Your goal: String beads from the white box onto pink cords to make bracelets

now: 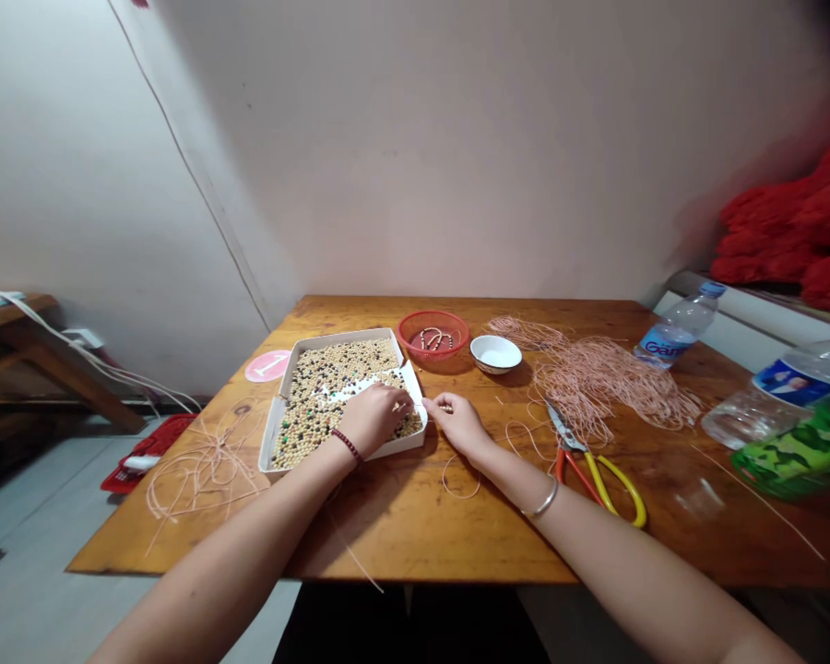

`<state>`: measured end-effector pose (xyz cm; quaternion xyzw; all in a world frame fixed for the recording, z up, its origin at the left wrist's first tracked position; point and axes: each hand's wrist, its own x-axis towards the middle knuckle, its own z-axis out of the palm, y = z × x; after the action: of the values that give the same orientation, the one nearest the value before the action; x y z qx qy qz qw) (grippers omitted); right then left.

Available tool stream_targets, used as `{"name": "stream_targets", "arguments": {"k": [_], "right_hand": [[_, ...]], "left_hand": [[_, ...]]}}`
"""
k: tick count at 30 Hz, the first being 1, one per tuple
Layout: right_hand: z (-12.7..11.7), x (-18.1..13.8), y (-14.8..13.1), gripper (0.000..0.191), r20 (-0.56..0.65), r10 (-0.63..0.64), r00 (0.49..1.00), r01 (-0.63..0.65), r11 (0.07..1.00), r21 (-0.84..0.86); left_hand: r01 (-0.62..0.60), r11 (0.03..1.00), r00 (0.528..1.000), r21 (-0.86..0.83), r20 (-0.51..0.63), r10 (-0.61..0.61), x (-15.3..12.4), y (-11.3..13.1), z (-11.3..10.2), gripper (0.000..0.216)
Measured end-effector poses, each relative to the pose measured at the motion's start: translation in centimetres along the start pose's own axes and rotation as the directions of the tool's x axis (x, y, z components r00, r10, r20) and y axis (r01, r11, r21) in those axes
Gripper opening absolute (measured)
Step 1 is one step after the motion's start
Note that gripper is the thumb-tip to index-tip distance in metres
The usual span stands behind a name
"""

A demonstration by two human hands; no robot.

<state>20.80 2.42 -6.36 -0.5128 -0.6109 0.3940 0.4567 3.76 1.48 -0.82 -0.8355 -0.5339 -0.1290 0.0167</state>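
Left hand (377,417) curls over small round tan beads (332,369) in the shallow white tray (275,433); whether it grips one, can't tell. Right hand (460,422) pinches a thin pink cord (460,487) just beside the tray's right rim, on glossy wood.

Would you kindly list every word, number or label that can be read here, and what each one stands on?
"1": on the pink round disc beside the white bead tray.
"Gar": blue letters on the label of the lying water bottle; the rest is unreadable.
Label of the nearer clear bottle: too blurred to read.
Green bottle: no legible print.
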Motion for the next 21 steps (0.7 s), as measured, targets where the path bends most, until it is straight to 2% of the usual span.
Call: {"name": "stream_targets", "arguments": {"k": [6, 21], "right_hand": [[0.02, -0.04, 0.04, 0.034, -0.011, -0.005, 1.0, 0.004, 0.997, -0.078], [-0.08, -0.1, -0.07, 0.034, -0.018, 0.01, 1.0, -0.011, 0.998, -0.057]], "left_hand": [[-0.03, 1.0, 1.0, -0.001, 0.0, 0.03, -0.07, 0.03, -0.01, 0.019], [-0.029, 0.999, 1.0, -0.026, -0.003, 0.029, -0.16, 0.05, -0.1, 0.021]]}}
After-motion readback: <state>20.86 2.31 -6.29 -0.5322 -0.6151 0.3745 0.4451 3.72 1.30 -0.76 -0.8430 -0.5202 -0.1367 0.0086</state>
